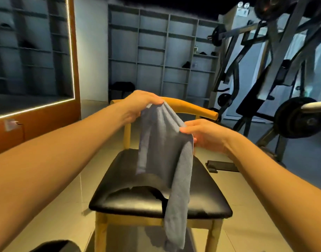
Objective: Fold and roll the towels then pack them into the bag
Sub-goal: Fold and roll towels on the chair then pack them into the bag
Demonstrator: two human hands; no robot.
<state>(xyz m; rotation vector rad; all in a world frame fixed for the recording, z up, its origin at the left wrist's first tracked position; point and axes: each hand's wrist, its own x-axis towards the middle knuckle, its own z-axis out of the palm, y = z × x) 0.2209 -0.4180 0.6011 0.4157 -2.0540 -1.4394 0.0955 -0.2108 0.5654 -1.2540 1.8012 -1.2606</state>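
Note:
A grey-blue towel [165, 151] hangs in the air above a chair. My left hand [138, 106] pinches its top edge at the upper left. My right hand [205, 135] grips the edge lower and to the right. The towel drapes down in folds, and its long end falls past the front edge of the black chair seat [128, 197]. No bag is clearly in view; a dark rounded shape [54, 246] shows at the bottom left edge.
The chair has a wooden frame and a curved wooden backrest [192, 107]. Weight machines with barbell plates [298, 120] stand at the right. Grey shelving [156, 51] lines the back wall, with a lit mirror panel [28, 51] at the left. The floor is tiled.

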